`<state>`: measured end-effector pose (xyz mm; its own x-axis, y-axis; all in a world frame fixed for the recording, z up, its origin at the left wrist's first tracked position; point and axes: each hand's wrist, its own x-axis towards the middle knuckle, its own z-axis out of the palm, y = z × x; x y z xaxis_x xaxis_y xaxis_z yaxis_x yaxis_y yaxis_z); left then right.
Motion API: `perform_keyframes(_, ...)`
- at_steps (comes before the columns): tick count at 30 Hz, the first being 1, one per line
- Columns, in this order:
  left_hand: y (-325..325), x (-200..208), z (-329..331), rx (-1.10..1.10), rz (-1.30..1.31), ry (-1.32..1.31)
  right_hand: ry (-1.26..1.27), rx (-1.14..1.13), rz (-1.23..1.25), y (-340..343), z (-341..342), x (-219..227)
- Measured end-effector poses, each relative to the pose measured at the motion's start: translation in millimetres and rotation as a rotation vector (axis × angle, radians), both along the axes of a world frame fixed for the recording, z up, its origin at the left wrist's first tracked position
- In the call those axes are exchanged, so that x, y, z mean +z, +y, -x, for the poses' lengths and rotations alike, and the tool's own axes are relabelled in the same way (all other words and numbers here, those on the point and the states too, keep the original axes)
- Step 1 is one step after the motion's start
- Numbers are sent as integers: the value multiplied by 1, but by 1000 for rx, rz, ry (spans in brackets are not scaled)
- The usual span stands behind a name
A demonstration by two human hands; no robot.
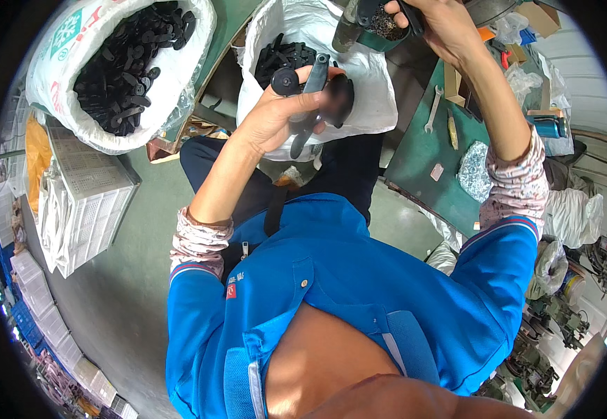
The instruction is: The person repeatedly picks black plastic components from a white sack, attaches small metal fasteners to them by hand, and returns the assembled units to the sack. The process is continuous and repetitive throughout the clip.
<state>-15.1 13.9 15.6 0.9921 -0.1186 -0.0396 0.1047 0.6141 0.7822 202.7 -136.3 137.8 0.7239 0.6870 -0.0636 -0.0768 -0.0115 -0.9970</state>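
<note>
My left hand [275,119] is closed around several black, elongated plastic pieces with rounded ends. One dark grey piece [315,75] with a hole in its tip sticks up between the fingers, and a round black knob end [284,82] shows beside it. Part of this bundle is blurred. Below the hand, a white woven sack [377,105] holds more black pieces [279,57]. At the top, my right hand [450,31] has its fingers bent at a dark green cup [380,42] of tiny metal bits [386,26]. Whatever those fingers pinch is too small or hidden.
A larger white sack [48,77] full of black pieces [125,77] stands at left, above a white plastic crate [90,209]. On the green bench [415,153] at right lie a wrench [433,110], a yellow-handled tool [452,129] and a bubble-wrap bundle [474,171].
</note>
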Motion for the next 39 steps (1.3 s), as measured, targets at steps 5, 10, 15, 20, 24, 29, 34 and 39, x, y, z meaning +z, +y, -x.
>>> perform_keyframes(5, 3, 4, -1, -51, 157, -22, 25, 59, 198, 13, -14, -7)
perform_keyframes(10, 13, -3, 7, -130, 364, 15, 99, 24, 202, 10, 27, -18)
perform_keyframes(15, 7, -6, 3, -276, 353, -24, -1282, 353, 182, -37, 74, -86)
perform_keyframes(20, -9, 1, 1, -181, 305, 64, -964, 486, 499, -39, 106, -80)
perform_keyframes(24, -17, 7, -7, 198, 134, 157, -478, 252, 419, -54, 90, -98)
perform_keyframes(29, -16, -14, -12, 396, -136, 78, 63, 268, 137, -47, 95, -68)
perform_keyframes(34, -20, -8, -13, 262, -158, 58, -130, 254, 200, -36, 97, -86)
perform_keyframes(39, -23, -2, -15, 291, 18, 68, -204, 94, 184, -38, 76, -69)
